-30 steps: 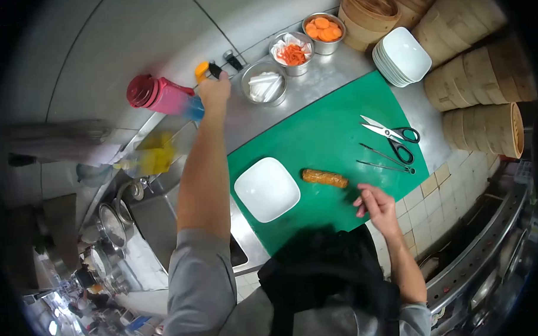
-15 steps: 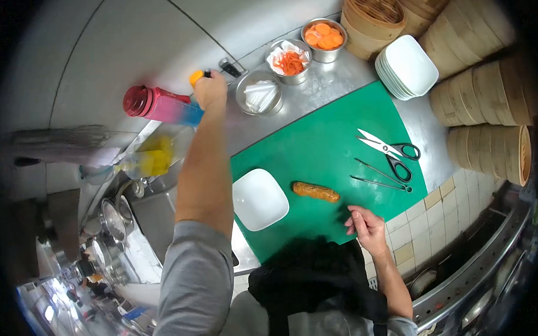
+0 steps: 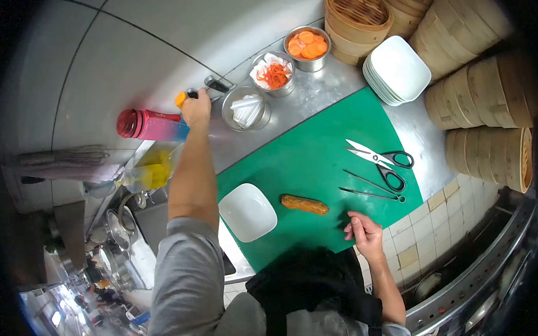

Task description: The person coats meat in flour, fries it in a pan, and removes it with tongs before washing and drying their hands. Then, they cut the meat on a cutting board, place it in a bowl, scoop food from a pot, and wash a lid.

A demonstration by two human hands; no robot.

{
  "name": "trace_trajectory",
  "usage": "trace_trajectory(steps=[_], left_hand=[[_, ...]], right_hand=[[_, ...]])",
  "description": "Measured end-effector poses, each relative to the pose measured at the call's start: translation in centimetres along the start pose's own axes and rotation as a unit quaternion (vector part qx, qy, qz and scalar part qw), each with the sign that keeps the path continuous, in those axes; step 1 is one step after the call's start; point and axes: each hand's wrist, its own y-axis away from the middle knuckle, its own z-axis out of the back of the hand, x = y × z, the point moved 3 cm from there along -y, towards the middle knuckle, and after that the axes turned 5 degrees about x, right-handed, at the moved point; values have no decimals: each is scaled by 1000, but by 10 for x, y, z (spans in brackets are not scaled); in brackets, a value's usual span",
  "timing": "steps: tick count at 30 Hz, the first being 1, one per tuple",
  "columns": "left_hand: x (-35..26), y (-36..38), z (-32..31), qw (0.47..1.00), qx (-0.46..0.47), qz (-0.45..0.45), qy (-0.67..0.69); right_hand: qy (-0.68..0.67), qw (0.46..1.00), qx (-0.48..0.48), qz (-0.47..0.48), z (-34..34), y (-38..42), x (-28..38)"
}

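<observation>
At the back wall, my left hand (image 3: 196, 109) is closed around a yellow-handled tool (image 3: 181, 100); its working end is hidden. A dark grey handle-like object (image 3: 217, 84) lies just beside it. My right hand (image 3: 365, 231) hovers by the near edge of the green cutting board (image 3: 292, 149), holding nothing, its fingers loosely curled and apart. On the board lie a browned, fried-looking roll (image 3: 304, 204), a white square bowl (image 3: 248, 212), black-handled scissors (image 3: 380, 159) and metal tweezers (image 3: 373, 187). The roll sits between the bowl and my right hand.
Metal bowls hold sliced carrots (image 3: 307, 46), carrot shreds (image 3: 273, 75) and white strips (image 3: 247, 111). White bowls (image 3: 398, 70) are stacked near bamboo steamers (image 3: 485, 154). A pink-and-blue bottle (image 3: 152, 124) stands left of my hand. A sink (image 3: 149, 216) is at the left.
The view has shifted a little, so the board and its contents sit slightly lower and further left. My left hand stays at the yellow-handled tool; my right hand stays by the board's edge.
</observation>
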Motion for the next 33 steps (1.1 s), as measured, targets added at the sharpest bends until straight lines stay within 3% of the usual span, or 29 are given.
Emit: trace_trajectory(steps=[4, 8, 12, 15, 18, 22, 23, 25, 26, 27, 30, 33], left_hand=[[-17, 27, 17, 994, 33, 16, 98], [-10, 13, 26, 994, 45, -14, 102], [-14, -4, 43, 994, -33, -82, 69], [-38, 20, 80, 997, 11, -48, 55], [-44, -2, 86, 995, 29, -89, -30], [-44, -3, 133, 987, -33, -138, -70], [-43, 0, 151, 986, -63, -152, -10], [-60, 30, 202, 982, -37, -172, 63], [-62, 41, 215, 965, -51, -179, 187], [-65, 54, 228, 931, -64, -184, 308], [-73, 108, 271, 841, -59, -198, 500], [-65, 191, 294, 790, -28, -287, 542]], right_hand=[[3, 1000, -4, -5, 15, 8, -3], [-25, 1000, -12, -8, 14, 8, -2], [-26, 999, 18, 3, -4, -6, 8], [3, 998, 58, 20, -24, -15, 21], [9, 993, 105, 53, -41, -22, 34], [14, 992, 114, 47, -41, -22, 44], [-4, 994, 106, 33, -39, -22, 40], [-22, 994, 104, 20, -38, -21, 35], [-58, 993, 102, 10, -39, -22, 35], [-93, 991, 101, 0, -42, -22, 36], [-67, 989, 131, 29, -59, -26, 64], [-68, 982, 173, 30, -81, -17, 92]])
